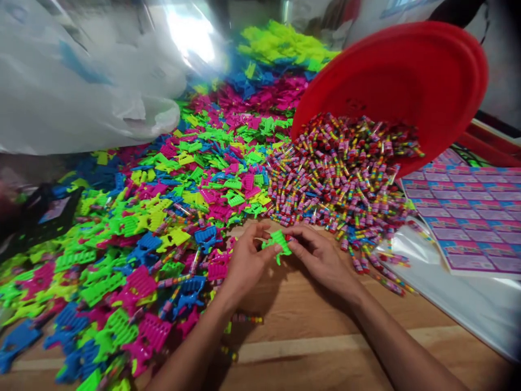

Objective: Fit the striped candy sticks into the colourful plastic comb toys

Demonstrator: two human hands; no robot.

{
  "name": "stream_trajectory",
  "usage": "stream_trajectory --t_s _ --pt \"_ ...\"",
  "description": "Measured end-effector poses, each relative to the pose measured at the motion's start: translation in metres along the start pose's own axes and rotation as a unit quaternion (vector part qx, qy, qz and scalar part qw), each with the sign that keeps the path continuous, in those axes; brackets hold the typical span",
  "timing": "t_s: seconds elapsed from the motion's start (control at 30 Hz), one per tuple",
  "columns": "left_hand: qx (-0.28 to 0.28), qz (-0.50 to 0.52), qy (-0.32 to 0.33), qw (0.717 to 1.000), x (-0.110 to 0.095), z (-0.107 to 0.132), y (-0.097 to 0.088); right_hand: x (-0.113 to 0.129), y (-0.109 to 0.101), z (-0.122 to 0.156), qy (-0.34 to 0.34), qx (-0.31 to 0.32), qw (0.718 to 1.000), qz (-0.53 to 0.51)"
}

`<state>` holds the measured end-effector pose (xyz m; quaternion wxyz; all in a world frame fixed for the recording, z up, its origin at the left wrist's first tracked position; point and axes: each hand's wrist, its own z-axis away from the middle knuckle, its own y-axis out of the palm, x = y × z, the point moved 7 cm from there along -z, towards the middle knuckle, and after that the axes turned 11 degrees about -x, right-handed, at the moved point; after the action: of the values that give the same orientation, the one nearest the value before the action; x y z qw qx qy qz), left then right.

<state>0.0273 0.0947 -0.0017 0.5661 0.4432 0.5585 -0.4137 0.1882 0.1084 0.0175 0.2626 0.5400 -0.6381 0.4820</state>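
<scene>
My left hand [246,260] and my right hand [319,255] meet over the wooden floor [309,342], both pinching one small green plastic toy piece [278,243] between their fingertips. Something red shows at the piece's right side under my right fingers; I cannot make out what it is. A wide heap of green, pink, blue and yellow plastic pieces [163,217] lies to the left. A pile of small striped candy rolls [342,174] spills from a tilted red basin [399,81] just beyond my hands.
A big clear plastic bag [81,81] bulges at the back left. Purple printed sticker sheets [468,212] lie at the right on clear plastic bags [480,309]. A dark object sits at the far left edge. Loose candy rolls are scattered near my wrists.
</scene>
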Motion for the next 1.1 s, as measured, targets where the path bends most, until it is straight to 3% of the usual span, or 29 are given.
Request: stream_trajectory --t_s 0.13,0.2,0.3,0.37,0.43,0.5,0.6,0.77,1.1 --pt "0.044 0.027 0.012 0.999 -0.008 0.006 0.006 -0.013 0.006 0.003 0.076 0.001 0.994 -0.078" --pt "0.105 -0.031 0.060 0.992 -0.014 0.011 0.011 -0.020 0.005 0.003 0.121 -0.006 0.986 -0.114" --pt "0.168 -0.144 0.167 0.961 -0.021 0.020 0.015 -0.024 0.002 0.002 0.169 -0.011 0.974 -0.150" --pt "0.162 -0.183 0.218 0.945 -0.025 0.023 0.014 -0.025 0.001 0.002 0.187 -0.003 0.970 -0.158" --pt "0.125 -0.195 0.230 0.945 -0.028 0.020 0.011 -0.024 0.003 0.004 0.205 0.015 0.966 -0.159" --pt "0.076 -0.180 0.188 0.963 -0.028 0.014 0.006 -0.023 0.005 0.007 0.216 0.033 0.964 -0.152" --pt "0.005 -0.071 0.064 0.995 -0.020 0.007 -0.003 -0.016 0.003 0.007 0.186 0.034 0.975 -0.120" --pt "0.013 0.121 -0.106 0.987 -0.001 0.009 0.003 -0.008 0.007 0.007 0.141 0.048 0.980 -0.129" --pt "0.022 0.217 -0.180 0.959 0.008 0.016 0.015 0.000 0.005 0.003 0.063 0.045 0.991 -0.106"
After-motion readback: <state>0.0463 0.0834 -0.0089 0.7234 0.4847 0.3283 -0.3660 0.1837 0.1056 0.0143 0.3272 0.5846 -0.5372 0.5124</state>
